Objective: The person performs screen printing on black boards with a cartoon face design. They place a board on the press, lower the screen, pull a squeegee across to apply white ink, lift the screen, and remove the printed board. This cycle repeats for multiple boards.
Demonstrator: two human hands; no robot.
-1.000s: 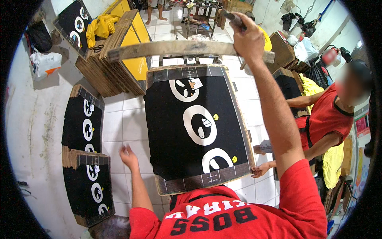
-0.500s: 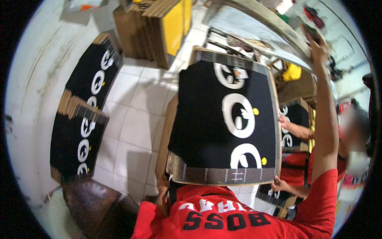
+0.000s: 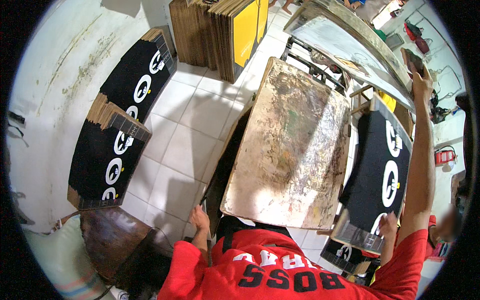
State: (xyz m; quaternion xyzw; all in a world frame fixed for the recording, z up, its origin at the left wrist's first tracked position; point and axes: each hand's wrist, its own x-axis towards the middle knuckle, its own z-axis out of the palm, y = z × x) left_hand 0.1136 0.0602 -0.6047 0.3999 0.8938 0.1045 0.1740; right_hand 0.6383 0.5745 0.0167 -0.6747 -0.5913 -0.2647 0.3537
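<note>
My right hand [image 3: 423,84], arm stretched far forward, is closed on a dark wooden grip [image 3: 413,61] at the corner of a raised screen-printing frame [image 3: 350,47]. Low on the left, my left hand [image 3: 200,218] is closed at the near edge of a dark board [image 3: 227,155], seen tilted beside the table; part of it is hidden. Between my arms lies the bare, paint-stained printing table [image 3: 290,150]. To its right, a co-worker's hand [image 3: 388,226] holds a board with a black printed cloth [image 3: 367,170], showing white rings and small yellow spots.
Two boards with similar black cloths [image 3: 132,85] lean along the left wall on stacked cardboard. Tall cardboard stacks [image 3: 195,40] and a yellow-faced board [image 3: 250,35] stand ahead. A brown panel [image 3: 112,235] and a pale sack [image 3: 57,255] sit at lower left.
The board with the printed black cloth has left the table and moved right in the co-worker's hands, baring the table. My left hand has shifted slightly; my right still holds the frame up.
</note>
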